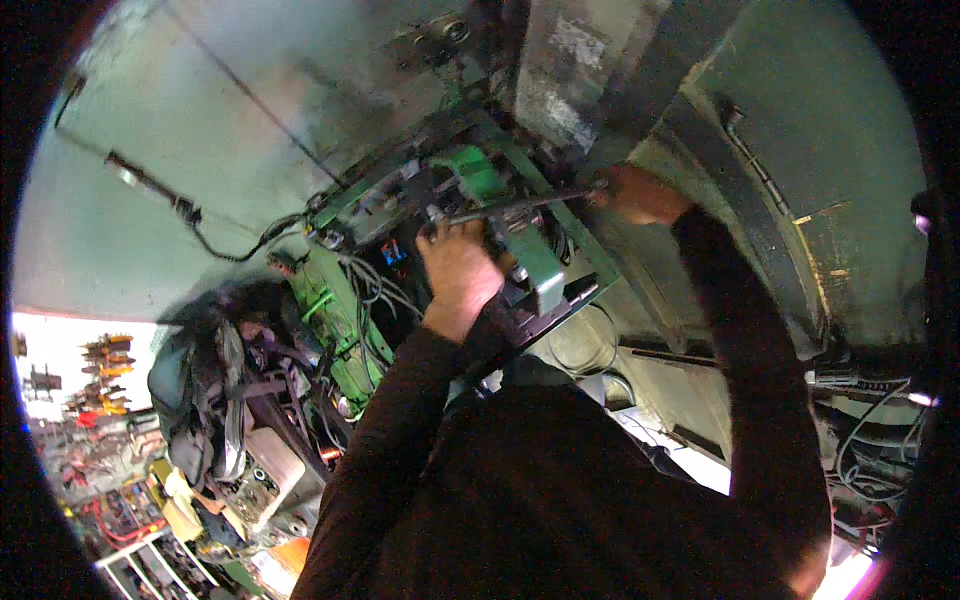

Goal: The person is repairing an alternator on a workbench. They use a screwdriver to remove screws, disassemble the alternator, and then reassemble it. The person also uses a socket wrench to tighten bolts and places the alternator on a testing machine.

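My right hand is closed round the outer end of a long-handled wrench, a thin dark bar running leftward over a green machine frame. At the bar's other end, my left hand curls its fingers over the wrench's head, low against the machine. What the head sits on is hidden under those fingers. Beside the left hand are a curved green guard and a green bracket. A small blue-lit part shows left of that hand.
Grey cables loop over a green panel at the left. A dark bag hangs near it. Behind rises a pale wall with a hanging cable connector. Metal panels close in on the right. Tools and containers clutter the lower left.
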`<state>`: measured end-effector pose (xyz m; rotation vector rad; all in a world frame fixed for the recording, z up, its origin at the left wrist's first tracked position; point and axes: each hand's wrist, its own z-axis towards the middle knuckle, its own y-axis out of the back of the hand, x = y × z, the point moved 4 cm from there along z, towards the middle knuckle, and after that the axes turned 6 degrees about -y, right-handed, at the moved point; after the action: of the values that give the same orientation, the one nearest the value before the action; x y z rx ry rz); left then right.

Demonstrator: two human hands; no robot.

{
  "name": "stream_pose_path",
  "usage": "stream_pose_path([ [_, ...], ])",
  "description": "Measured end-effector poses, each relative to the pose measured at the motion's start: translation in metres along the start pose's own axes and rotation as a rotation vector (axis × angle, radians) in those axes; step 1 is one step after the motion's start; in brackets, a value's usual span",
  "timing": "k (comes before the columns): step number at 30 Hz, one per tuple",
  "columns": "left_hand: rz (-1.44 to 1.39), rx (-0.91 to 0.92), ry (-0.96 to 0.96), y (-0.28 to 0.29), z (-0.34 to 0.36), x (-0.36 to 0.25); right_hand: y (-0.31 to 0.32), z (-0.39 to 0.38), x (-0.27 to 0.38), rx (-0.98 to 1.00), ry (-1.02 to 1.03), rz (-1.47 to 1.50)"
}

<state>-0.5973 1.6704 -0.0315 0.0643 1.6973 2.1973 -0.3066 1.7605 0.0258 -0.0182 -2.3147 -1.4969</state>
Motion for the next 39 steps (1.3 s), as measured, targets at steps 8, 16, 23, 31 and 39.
stream_pose_path([
  [8,0.038,-0.098,-0.28,-0.003,-0.011,0.031,-0.194,0.101,0.011,-0.294,0.258,0.815],
  [16,-0.193,0.109,-0.091,-0.022,-0.02,0.042,-0.144,0.084,0.065,-0.097,0.209,1.013],
  [23,-0.312,0.213,-0.038,-0.033,-0.014,0.044,-0.119,0.077,0.042,-0.149,0.143,0.946],
  [31,-0.336,-0.027,0.093,0.006,-0.008,0.027,-0.134,0.086,0.033,-0.161,0.188,0.845],
  [39,-0.76,-0.201,0.259,-0.022,-0.013,0.033,-0.143,0.106,0.032,-0.194,0.267,0.964],
])
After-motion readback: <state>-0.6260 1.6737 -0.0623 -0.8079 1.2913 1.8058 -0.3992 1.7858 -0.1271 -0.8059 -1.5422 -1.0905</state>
